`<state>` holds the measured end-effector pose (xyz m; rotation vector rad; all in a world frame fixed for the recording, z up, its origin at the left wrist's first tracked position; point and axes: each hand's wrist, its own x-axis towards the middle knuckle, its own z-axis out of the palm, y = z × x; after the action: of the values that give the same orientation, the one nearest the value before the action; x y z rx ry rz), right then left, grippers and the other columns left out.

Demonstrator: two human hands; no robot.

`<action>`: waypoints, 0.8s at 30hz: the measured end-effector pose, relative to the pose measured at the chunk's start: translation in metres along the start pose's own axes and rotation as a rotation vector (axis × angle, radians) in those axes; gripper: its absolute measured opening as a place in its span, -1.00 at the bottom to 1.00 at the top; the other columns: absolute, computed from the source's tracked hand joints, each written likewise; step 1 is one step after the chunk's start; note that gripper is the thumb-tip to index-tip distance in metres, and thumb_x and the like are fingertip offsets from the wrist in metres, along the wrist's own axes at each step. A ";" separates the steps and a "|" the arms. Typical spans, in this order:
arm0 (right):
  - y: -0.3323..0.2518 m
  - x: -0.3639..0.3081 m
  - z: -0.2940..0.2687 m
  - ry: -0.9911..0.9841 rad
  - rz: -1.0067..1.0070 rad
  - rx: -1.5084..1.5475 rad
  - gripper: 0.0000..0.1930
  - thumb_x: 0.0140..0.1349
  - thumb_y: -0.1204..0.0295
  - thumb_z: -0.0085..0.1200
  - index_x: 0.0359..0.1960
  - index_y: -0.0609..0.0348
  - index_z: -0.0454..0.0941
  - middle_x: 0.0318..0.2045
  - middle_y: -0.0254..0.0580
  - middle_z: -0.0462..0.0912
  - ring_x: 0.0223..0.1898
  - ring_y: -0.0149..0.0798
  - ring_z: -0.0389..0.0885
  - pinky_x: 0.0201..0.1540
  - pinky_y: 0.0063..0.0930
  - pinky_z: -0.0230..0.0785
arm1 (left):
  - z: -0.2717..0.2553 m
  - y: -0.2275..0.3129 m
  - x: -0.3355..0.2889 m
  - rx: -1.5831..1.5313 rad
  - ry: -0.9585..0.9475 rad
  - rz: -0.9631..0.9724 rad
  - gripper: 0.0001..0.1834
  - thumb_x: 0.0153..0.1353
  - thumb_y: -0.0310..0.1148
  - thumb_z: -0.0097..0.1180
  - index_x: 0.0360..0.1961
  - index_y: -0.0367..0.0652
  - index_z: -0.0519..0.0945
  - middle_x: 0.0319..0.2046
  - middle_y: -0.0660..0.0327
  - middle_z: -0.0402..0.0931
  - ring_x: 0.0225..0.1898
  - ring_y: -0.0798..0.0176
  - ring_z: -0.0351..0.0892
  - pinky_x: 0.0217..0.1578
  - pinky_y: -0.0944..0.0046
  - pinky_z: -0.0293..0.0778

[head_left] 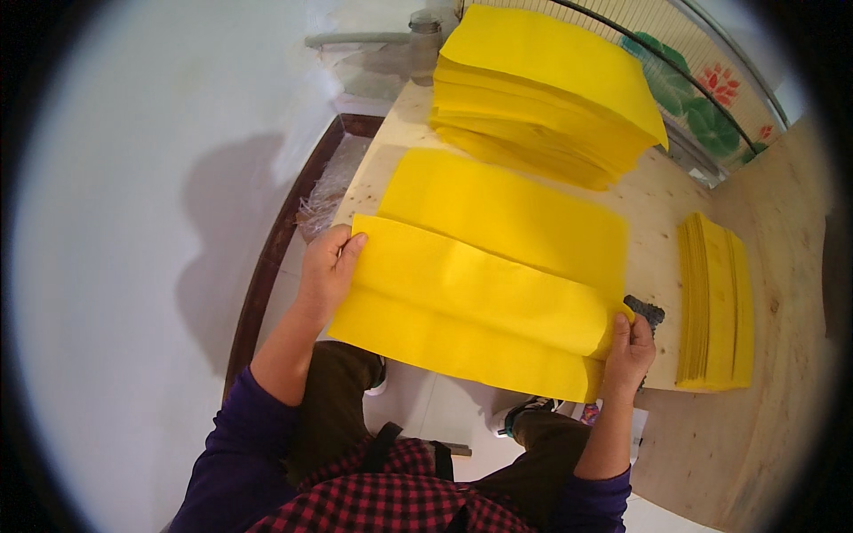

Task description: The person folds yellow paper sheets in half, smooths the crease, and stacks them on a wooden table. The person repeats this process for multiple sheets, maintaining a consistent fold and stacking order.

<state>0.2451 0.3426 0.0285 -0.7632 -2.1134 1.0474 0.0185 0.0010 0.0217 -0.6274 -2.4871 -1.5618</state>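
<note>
A large yellow paper sheet (pixel 480 293) lies on the wooden table (pixel 657 191), its near part folded over and hanging past the table's front edge. My left hand (pixel 327 268) grips the folded sheet's left end. My right hand (pixel 629 351) pinches its right end near the front edge. Both hands hold the fold between fingers and thumb.
A tall stack of flat yellow sheets (pixel 546 89) sits at the back of the table. A pile of folded yellow sheets (pixel 715 306) lies at the right. A small dark object (pixel 647 311) rests beside my right hand. Crinkled clear plastic (pixel 330 182) lies at the table's left.
</note>
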 end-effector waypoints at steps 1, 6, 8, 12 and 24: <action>0.000 0.001 0.000 0.002 -0.019 0.016 -0.86 0.34 0.45 0.06 -0.28 0.31 0.53 -0.44 -0.41 0.53 -0.38 -0.56 0.36 -0.31 -0.67 0.28 | -0.001 -0.001 0.001 -0.039 0.002 -0.002 -0.78 0.31 -0.38 0.06 -0.43 -0.31 0.43 -0.59 0.13 0.33 -0.54 0.33 0.30 -0.49 0.30 0.28; 0.001 0.000 0.000 0.026 -0.071 0.089 -0.84 0.37 0.41 0.03 -0.26 0.28 0.53 -0.43 -0.44 0.51 -0.37 -0.57 0.33 -0.30 -0.69 0.26 | 0.003 0.001 -0.002 -0.222 0.057 -0.022 -0.75 0.36 -0.35 0.01 -0.44 -0.27 0.37 -0.57 0.18 0.28 -0.51 0.38 0.25 -0.47 0.33 0.26; 0.002 0.000 0.002 0.035 -0.097 0.126 -0.83 0.38 0.40 0.02 -0.26 0.27 0.53 -0.44 -0.45 0.50 -0.38 -0.57 0.33 -0.31 -0.69 0.26 | 0.007 0.001 -0.001 -0.193 0.079 0.001 -0.74 0.37 -0.34 -0.01 -0.44 -0.26 0.36 -0.57 0.19 0.28 -0.50 0.39 0.25 -0.46 0.34 0.26; 0.007 0.000 0.004 0.074 -0.137 0.133 -0.83 0.38 0.39 0.02 -0.26 0.27 0.52 -0.44 -0.46 0.48 -0.39 -0.57 0.32 -0.32 -0.70 0.25 | 0.015 0.000 0.007 -0.171 0.109 0.084 -0.75 0.36 -0.36 -0.01 -0.44 -0.26 0.35 -0.58 0.16 0.27 -0.52 0.32 0.26 -0.47 0.31 0.26; 0.022 -0.002 0.003 0.066 -0.087 -0.081 -0.90 0.32 0.48 0.06 -0.31 0.28 0.51 -0.50 -0.39 0.50 -0.44 -0.54 0.34 -0.36 -0.66 0.28 | 0.006 -0.002 -0.006 0.160 0.014 0.142 -0.84 0.26 -0.40 0.05 -0.39 -0.27 0.41 -0.47 -0.12 0.44 -0.39 -0.22 0.45 -0.43 0.05 0.34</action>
<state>0.2483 0.3511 0.0079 -0.7272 -2.1233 0.8834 0.0237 0.0042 0.0158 -0.7461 -2.4662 -1.2983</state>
